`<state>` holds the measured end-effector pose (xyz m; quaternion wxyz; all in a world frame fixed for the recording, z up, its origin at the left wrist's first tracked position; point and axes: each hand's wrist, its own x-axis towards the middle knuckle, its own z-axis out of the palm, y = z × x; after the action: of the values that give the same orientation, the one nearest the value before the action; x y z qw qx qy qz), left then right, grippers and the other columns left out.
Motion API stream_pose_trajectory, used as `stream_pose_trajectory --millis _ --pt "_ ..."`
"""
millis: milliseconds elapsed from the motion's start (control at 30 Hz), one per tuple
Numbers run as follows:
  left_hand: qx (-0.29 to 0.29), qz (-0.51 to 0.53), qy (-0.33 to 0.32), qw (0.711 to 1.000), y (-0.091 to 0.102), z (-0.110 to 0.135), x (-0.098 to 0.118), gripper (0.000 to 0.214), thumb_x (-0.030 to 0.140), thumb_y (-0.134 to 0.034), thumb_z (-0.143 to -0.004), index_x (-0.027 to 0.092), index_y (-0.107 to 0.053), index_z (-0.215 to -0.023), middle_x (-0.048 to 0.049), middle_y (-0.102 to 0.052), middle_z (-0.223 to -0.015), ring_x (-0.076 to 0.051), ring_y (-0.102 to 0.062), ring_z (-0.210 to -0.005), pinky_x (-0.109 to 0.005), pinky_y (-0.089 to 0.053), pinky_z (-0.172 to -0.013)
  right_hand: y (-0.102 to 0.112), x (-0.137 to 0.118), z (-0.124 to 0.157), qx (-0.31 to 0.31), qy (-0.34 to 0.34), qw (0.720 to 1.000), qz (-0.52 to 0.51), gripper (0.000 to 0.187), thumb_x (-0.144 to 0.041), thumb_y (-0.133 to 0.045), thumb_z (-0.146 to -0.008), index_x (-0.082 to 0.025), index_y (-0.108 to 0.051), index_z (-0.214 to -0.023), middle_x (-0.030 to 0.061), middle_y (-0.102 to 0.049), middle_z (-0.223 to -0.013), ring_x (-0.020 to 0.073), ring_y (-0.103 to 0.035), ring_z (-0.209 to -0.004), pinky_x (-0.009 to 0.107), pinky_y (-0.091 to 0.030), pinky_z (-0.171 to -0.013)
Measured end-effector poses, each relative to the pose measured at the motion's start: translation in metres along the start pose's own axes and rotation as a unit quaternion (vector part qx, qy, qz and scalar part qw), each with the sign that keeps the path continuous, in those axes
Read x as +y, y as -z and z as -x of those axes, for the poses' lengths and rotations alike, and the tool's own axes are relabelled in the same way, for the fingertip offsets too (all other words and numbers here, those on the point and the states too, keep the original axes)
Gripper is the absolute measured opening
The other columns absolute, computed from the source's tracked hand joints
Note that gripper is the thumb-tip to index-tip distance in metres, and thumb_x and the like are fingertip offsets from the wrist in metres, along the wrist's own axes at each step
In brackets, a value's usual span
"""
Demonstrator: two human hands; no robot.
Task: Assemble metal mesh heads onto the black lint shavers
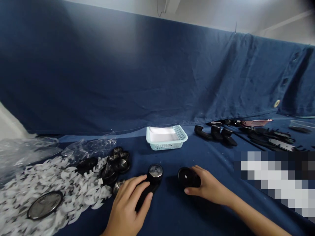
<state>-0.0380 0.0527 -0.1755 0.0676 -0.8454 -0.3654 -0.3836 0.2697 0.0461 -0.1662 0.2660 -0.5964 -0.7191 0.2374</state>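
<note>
My left hand is curled loosely over a black part with a round silver mesh-like end; the part's dark body runs between my fingers and thumb. To its right, my right hand grips a black round-ended piece, thumb in front and fingers behind. A small white spot shows on the round face of that piece, which points toward the left. The two pieces are apart, and their lower portions are hard to make out against the dark cloth. Just left of my left hand is a dark round mesh cap.
Several black round caps lie beside a heap of white plastic pieces with an oval mesh plate on it. A pale blue basket holds white paper. Black curved parts lie back right. A blue curtain hangs behind.
</note>
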Motion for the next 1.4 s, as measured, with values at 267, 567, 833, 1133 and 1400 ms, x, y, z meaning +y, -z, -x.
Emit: stream_pose_trajectory --millis 267,567,833,1133,1400 --pt "-0.049 0.005 0.080 0.996 -0.006 -0.005 -0.001 0.047 0.031 -0.056 -0.090 0.027 -0.043 -0.134 -0.0100 -0.051 -0.136 -0.028 -0.051 -0.124 -0.049 -0.048 -0.100 -0.020 -0.008 0.003 0.073 -0.006 0.987 -0.143 0.053 -0.038 -0.077 -0.073 -0.022 -0.048 -0.115 0.0032 -0.066 -0.103 0.0239 -0.062 -0.094 0.035 -0.049 -0.083" --pt "-0.307 0.135 0.213 0.917 -0.005 -0.059 -0.013 0.076 0.041 -0.065 -0.078 0.024 -0.035 -0.146 -0.0132 -0.056 -0.137 -0.031 -0.053 -0.126 -0.048 -0.045 -0.104 -0.035 -0.006 -0.001 0.095 0.018 0.978 -0.183 0.047 -0.038 -0.075 -0.077 -0.022 -0.054 -0.116 0.0033 -0.067 -0.108 0.0247 -0.061 -0.100 0.036 -0.047 -0.090" --pt "-0.190 0.153 0.217 0.945 -0.009 -0.044 -0.011 0.064 0.030 -0.071 -0.073 0.029 -0.049 -0.133 -0.0084 -0.060 -0.130 -0.029 -0.059 -0.117 -0.048 -0.049 -0.099 -0.039 0.003 -0.004 0.058 -0.012 0.983 -0.175 0.050 -0.044 -0.071 -0.080 -0.022 -0.053 -0.122 0.0066 -0.066 -0.118 0.0267 -0.060 -0.110 0.042 -0.044 -0.099" --pt "-0.054 0.106 0.109 0.987 0.001 -0.041 0.004 0.057 0.025 -0.073 -0.071 0.029 -0.051 -0.124 -0.0067 -0.058 -0.115 -0.024 -0.064 -0.100 -0.038 -0.055 -0.087 -0.040 0.013 -0.003 0.033 -0.009 0.986 -0.160 0.060 -0.049 -0.065 -0.084 -0.023 -0.045 -0.134 0.0081 -0.054 -0.138 0.0270 -0.048 -0.129 0.046 -0.033 -0.113" --pt "-0.101 0.267 0.305 0.909 0.041 -0.041 -0.012 0.036 0.039 -0.070 -0.075 0.023 -0.060 -0.106 -0.0028 -0.069 -0.094 -0.023 -0.067 -0.088 -0.035 -0.055 -0.079 -0.044 0.018 0.000 0.047 -0.023 0.987 -0.150 0.060 -0.053 -0.060 -0.085 -0.024 -0.044 -0.135 0.0099 -0.054 -0.139 0.0291 -0.047 -0.130 0.051 -0.031 -0.115"
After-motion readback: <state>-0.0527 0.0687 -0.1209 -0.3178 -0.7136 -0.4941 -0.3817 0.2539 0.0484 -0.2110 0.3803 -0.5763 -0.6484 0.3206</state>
